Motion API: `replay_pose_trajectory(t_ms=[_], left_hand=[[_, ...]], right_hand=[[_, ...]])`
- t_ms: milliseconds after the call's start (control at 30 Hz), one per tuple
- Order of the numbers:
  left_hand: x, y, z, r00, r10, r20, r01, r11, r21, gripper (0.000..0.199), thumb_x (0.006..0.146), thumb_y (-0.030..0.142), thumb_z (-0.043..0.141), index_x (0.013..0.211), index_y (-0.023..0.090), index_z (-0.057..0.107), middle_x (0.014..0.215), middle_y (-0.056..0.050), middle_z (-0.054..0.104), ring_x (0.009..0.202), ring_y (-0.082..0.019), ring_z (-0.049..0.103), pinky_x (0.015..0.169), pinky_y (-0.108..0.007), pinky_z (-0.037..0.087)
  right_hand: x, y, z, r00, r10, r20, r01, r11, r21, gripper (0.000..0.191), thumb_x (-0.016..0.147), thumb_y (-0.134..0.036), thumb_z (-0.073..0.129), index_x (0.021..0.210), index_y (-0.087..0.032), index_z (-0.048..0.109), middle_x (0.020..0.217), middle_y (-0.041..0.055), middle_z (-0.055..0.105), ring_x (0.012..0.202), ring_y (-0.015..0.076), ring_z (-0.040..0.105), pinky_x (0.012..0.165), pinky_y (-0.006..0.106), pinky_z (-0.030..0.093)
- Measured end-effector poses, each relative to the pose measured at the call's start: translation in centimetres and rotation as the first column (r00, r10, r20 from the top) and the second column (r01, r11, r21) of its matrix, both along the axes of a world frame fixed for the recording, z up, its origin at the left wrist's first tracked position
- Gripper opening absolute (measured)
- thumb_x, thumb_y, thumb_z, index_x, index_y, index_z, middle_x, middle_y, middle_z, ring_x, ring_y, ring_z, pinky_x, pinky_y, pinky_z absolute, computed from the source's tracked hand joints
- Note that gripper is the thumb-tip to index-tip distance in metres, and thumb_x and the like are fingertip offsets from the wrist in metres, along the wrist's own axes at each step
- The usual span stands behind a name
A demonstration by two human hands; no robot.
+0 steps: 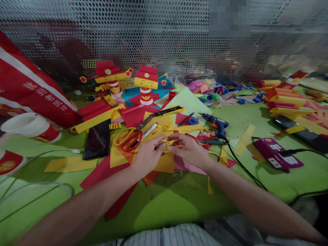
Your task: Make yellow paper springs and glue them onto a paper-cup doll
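Note:
My left hand (151, 151) and my right hand (188, 148) meet over a stack of coloured paper, fingertips pinched close together. Between them shows a small yellow paper piece (167, 145), mostly covered by the fingers. Beneath lies a yellow paper sheet (164, 167). Just left of my left hand are red-handled scissors (131, 141) and yellow-handled scissors (123, 136), with a white marker (150, 130) beside them. Yellow paper strips (188, 128) lie beyond my right hand. A blue glue gun (216, 123) rests on its side to the right.
Two paper figures with red hats (146, 80) stand at the back. A black phone (96, 140) and white paper cups (32, 126) are on the left. A purple power strip (275, 153) with a black cable sits right. Perforated metal mesh (164, 41) rises behind the green table (164, 201).

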State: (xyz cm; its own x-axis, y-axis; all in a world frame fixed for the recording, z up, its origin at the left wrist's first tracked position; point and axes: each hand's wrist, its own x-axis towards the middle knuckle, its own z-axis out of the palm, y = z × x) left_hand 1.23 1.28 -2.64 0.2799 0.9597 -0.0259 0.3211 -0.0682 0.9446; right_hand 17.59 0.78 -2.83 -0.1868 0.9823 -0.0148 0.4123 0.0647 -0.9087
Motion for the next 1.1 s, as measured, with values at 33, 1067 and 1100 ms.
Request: replay_pose_trajectory(t_ms=[33,1067,1100], left_hand=[[0.0,0.1,0.0,0.999,0.015,0.040,-0.014,1.000,-0.016,0.041,0.080,0.026,0.052,0.118,0.014,0.058,0.079,-0.003,0.070,0.069,-0.016,0.065,0.066,-0.029,0.054],[-0.4,0.4,0.5,0.965,0.041,0.260,-0.052,0.998,0.035,0.041,0.069,0.025,0.067,0.109,0.019,0.062,0.107,-0.007,0.069,0.097,-0.021,0.064,0.086,-0.034,0.052],[-0.4,0.5,0.5,0.959,0.049,0.279,-0.059,0.998,0.026,0.041,0.068,0.026,0.067,0.108,0.018,0.062,0.106,-0.007,0.069,0.098,-0.021,0.064,0.087,-0.035,0.052]], right_hand=[[0.1,-0.1,0.0,1.000,-0.009,0.008,0.009,0.998,0.060,0.032,0.074,-0.035,0.060,0.102,-0.019,0.056,0.104,0.0079,0.063,0.084,0.0171,0.060,0.071,0.031,0.049],[0.6,0.6,-0.1,0.900,-0.029,-0.434,-0.012,0.996,-0.091,0.041,0.057,-0.037,0.076,0.092,-0.020,0.062,0.083,0.0026,0.065,0.079,0.0149,0.059,0.074,0.032,0.049],[0.7,0.7,-0.1,0.894,-0.042,-0.447,-0.007,0.994,-0.109,0.042,0.056,-0.036,0.076,0.092,-0.020,0.062,0.083,0.0025,0.065,0.078,0.0146,0.059,0.074,0.031,0.049]])
